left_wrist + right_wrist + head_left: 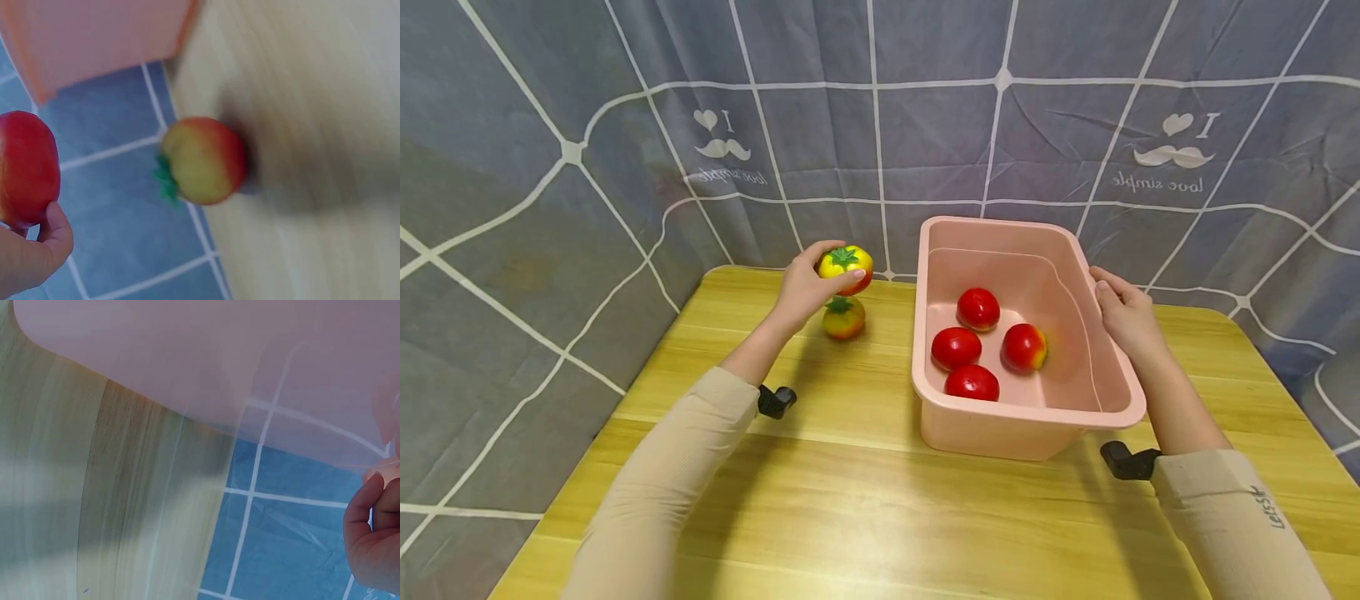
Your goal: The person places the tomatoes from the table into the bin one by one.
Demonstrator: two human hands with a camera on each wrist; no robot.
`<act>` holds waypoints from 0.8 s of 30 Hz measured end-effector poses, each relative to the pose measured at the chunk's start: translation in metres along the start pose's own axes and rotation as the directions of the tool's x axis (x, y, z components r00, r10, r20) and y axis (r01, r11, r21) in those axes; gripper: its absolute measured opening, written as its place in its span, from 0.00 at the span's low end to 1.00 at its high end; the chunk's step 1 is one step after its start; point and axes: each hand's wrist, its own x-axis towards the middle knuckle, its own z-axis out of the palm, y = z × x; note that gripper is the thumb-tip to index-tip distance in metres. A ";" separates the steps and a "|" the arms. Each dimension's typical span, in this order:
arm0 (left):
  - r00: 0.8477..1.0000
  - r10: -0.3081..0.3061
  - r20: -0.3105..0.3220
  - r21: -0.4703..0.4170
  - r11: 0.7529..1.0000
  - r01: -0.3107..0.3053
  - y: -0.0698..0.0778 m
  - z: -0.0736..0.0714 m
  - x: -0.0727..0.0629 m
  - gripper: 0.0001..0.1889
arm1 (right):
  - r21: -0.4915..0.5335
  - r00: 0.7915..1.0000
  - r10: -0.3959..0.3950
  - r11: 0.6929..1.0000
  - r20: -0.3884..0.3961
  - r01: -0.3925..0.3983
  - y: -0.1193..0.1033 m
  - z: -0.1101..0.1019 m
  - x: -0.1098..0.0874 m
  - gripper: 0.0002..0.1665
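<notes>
My left hand [805, 287] grips a yellow-and-red toy tomato [847, 265] with a green leafy top, raised above the table. The left wrist view shows the red side of this tomato [28, 169], with fingers curled at its edge. Just below it, a second yellow-and-red tomato [844, 319] rests on the table. To the right stands a pink plastic bin [985, 433] with several red tomatoes [977, 309] on its floor. My right hand [1131, 317] holds the bin's right rim, thumb on the near side of the edge.
The wooden table [850, 508] carries the bin right of centre. A grey curtain [940, 142] with white lines hangs along its back and left sides. Black wrist mounts [777, 402] stick out below both forearms.
</notes>
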 end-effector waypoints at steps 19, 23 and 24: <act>0.967 0.145 0.210 -0.102 0.987 -0.125 0.078 0.051 -0.030 0.28 | 0.003 1.000 -0.004 1.000 -0.012 0.004 0.001 -0.001 0.001 0.31; 0.945 0.187 0.267 -0.088 0.982 -0.170 0.087 0.064 -0.032 0.28 | 0.022 1.000 -0.002 1.000 -0.013 0.003 0.001 0.001 0.001 0.31; 0.940 0.196 0.281 -0.091 0.980 -0.177 0.088 0.068 -0.033 0.28 | 0.026 1.000 -0.002 1.000 -0.013 0.003 0.001 0.001 0.001 0.31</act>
